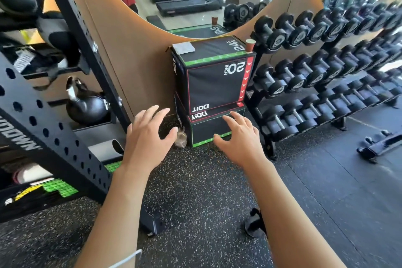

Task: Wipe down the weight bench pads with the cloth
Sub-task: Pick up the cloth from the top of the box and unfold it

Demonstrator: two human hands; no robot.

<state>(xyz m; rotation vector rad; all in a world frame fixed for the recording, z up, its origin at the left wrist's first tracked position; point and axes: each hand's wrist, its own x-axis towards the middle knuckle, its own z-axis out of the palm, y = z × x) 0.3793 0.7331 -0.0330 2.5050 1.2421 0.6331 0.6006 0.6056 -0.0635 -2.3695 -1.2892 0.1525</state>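
The person's two arms are bare, with no sleeves showing. The left hand (148, 141) has nothing on it. The right hand (241, 139) has a thin ring (234, 119) on one finger. A thin white cord (126, 259) shows at the bottom of the frame, near the left arm.

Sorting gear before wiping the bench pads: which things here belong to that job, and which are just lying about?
For the job: grey cloth on the upper plyo box; left hand and right hand, both empty.

Lying about: paper cup, kettlebell, dumbbell rack.
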